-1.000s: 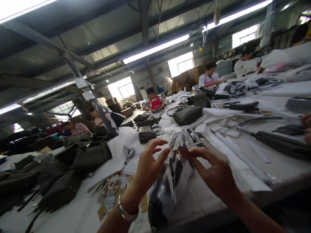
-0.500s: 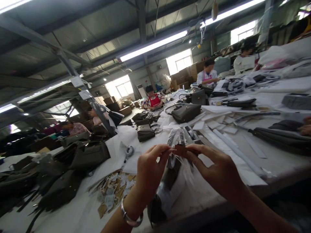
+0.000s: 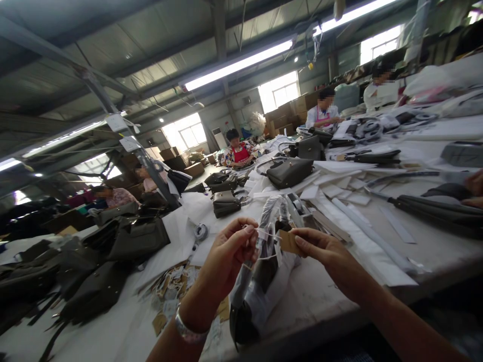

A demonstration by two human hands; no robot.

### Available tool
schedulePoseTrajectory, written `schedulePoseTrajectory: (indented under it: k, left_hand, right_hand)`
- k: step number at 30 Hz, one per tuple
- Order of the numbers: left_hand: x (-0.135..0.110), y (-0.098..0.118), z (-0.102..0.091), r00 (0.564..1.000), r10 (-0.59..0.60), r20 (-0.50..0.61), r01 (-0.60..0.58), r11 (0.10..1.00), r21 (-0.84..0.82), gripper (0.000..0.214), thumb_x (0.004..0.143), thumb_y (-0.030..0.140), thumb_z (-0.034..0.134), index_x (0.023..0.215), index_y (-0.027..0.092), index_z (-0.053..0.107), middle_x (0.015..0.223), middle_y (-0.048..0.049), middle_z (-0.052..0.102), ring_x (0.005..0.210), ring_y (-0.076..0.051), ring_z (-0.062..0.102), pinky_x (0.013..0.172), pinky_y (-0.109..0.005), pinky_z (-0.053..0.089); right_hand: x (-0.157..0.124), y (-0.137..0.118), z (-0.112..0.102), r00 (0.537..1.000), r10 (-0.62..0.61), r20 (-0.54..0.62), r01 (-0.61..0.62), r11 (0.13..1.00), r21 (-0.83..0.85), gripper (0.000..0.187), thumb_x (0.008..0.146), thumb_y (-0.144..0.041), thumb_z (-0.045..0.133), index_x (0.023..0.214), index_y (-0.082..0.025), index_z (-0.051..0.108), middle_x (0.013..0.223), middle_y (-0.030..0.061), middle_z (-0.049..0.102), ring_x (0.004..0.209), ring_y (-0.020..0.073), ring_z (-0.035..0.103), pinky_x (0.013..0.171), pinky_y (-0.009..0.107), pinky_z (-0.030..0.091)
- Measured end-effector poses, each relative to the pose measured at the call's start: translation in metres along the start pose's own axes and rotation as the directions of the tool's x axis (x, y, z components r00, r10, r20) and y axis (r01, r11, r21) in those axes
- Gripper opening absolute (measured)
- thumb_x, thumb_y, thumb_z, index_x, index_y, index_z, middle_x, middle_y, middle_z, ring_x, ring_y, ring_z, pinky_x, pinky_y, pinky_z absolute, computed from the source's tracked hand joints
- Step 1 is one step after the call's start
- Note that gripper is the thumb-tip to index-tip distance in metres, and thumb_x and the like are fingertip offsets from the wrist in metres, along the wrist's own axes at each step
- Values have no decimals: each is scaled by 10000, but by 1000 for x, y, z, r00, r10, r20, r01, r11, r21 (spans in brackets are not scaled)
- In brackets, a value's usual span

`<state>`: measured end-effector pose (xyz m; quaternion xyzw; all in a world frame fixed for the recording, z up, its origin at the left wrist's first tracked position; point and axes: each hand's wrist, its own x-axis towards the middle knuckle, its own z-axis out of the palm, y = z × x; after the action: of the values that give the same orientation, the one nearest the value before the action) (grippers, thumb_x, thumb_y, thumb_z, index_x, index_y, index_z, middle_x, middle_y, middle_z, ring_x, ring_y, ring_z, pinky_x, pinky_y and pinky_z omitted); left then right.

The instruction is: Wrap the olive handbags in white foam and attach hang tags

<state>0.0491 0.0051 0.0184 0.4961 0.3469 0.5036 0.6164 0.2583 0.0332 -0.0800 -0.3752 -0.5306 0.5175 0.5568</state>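
Note:
My left hand (image 3: pixel 226 256) is closed in a pinch on a thin white string (image 3: pixel 264 234) that runs to a small brown tag (image 3: pixel 289 242). My right hand (image 3: pixel 324 254) pinches that brown tag between thumb and fingers. Both hands hover over a dark handbag (image 3: pixel 260 281) wrapped in clear plastic, lying at the near edge of the white table (image 3: pixel 377 251). The bag's wrapped handle (image 3: pixel 273 208) rises just behind my fingers. A metal bracelet (image 3: pixel 184 332) is on my left wrist.
A heap of dark bags (image 3: pixel 94 271) lies to the left, with loose paper tags (image 3: pixel 169 291) beside it. More grey handbags (image 3: pixel 289 173), straps (image 3: pixel 433 211) and white paper strips (image 3: pixel 362 231) cover the table. Several people sit along it farther back; another person's hand (image 3: pixel 473 191) shows at the right edge.
My hands have drawn slightly apart, pulling the white string out from the brown tag. A second ago my left fingers were spread over the plastic; now they pinch the string.

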Motion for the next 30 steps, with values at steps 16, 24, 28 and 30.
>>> schedulePoseTrajectory:
  k: [16, 24, 28, 30]
  left_hand:
    - [-1, -10, 8, 996, 38, 86, -32, 997, -66, 106, 891, 247, 672, 964, 170, 668, 864, -39, 709, 758, -108, 663, 743, -203, 532]
    - [-12, -9, 9, 994, 29, 101, -24, 999, -46, 109, 908, 254, 661, 984, 177, 667, 909, -47, 741, 825, -143, 701, 811, -266, 553]
    - [-26, -20, -24, 1000, 12, 1, -12, 995, 104, 164, 904, 303, 676, 987, 162, 667, 935, -73, 755, 864, -164, 709, 853, -291, 542]
    - [-32, -30, -45, 999, -26, -36, 33, 978, 208, 231, 898, 350, 682, 1029, 161, 661, 968, -92, 758, 887, -183, 713, 840, -299, 542]
  right_hand:
    - [-28, 36, 26, 968, -232, 98, 246, 955, -167, 489, 938, -476, 578, 1375, -258, 557, 1420, 111, 568, 1268, 284, 564, 1059, 465, 479]
    - [-45, 20, 57, 980, -171, 105, 171, 985, 8, 285, 915, -418, 639, 1112, -220, 698, 799, 41, 722, 745, 202, 708, 709, 324, 619]
    - [-53, 35, 50, 982, 144, 123, -162, 976, 147, 435, 853, -544, 672, 1064, -167, 727, 587, 1, 632, 385, 119, 539, 326, 214, 457]
    - [-54, 42, 45, 960, 237, 152, -245, 969, 36, 472, 845, -584, 661, 1009, -149, 743, 490, -21, 579, 310, 95, 462, 274, 186, 374]
